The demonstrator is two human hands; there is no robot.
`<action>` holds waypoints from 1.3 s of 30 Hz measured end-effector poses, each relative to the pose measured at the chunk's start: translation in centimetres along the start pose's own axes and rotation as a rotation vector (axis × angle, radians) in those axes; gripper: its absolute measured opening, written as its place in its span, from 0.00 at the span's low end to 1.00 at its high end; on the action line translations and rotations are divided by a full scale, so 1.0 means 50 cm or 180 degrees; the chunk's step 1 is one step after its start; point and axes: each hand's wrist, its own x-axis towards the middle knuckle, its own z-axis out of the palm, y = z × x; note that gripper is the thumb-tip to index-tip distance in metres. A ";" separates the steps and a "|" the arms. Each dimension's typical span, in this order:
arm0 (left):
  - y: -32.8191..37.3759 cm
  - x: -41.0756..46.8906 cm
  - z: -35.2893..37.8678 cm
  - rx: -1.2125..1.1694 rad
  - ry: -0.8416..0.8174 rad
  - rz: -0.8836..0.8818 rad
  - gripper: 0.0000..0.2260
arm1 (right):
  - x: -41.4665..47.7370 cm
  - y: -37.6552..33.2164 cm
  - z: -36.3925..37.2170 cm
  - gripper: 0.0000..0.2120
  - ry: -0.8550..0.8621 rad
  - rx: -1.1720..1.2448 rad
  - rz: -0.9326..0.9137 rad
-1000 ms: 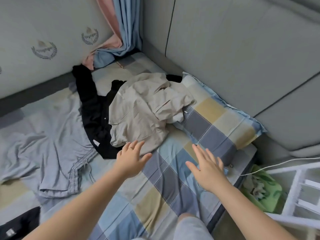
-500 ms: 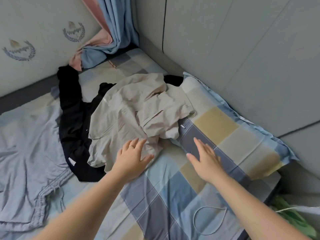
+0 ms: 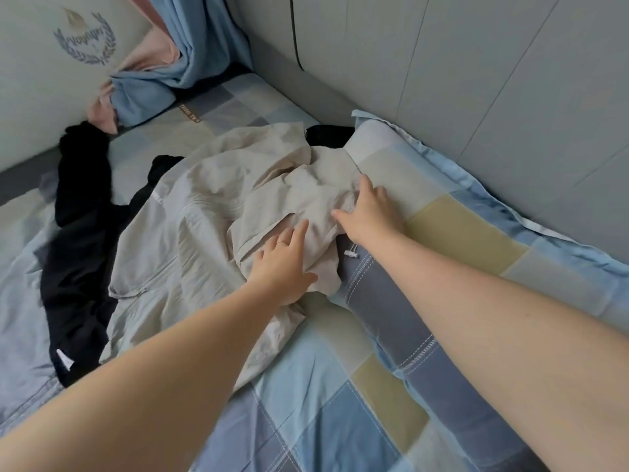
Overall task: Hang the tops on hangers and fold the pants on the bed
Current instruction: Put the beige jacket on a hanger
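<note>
The beige top (image 3: 218, 212) was touched, not gripped, by the flat left hand (image 3: 282, 264) and right hand (image 3: 369, 212). Tangled black cloth (image 3: 81, 267) could be dragged along.

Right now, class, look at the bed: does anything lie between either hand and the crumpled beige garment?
Nothing visible does. The left hand and the right hand both rest directly on the beige garment. It lies on top of the black garment, its edge against the pillow, and nothing covers it.

A laurel emblem (image 3: 85, 39) on the wall panel (image 3: 27, 97) reads roughly "Voyager".
</note>
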 end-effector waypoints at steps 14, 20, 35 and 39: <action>0.047 -0.210 -0.084 -0.3802 -0.0500 -0.1613 0.12 | -0.383 -0.027 -0.018 0.10 -0.0617 0.0963 -0.0385; 0.038 -0.395 -0.127 -0.3770 -0.0665 -0.1994 0.13 | -0.611 -0.080 -0.062 0.11 -0.0905 0.1189 -0.0506; -0.222 -0.872 -0.223 -0.5694 -0.0633 -0.1928 0.08 | -0.971 -0.269 -0.133 0.07 -0.1451 0.1640 -0.0147; -0.305 -0.966 -0.273 -0.5322 -0.0906 -0.1517 0.07 | -1.057 -0.333 -0.106 0.08 -0.0959 0.1696 -0.0050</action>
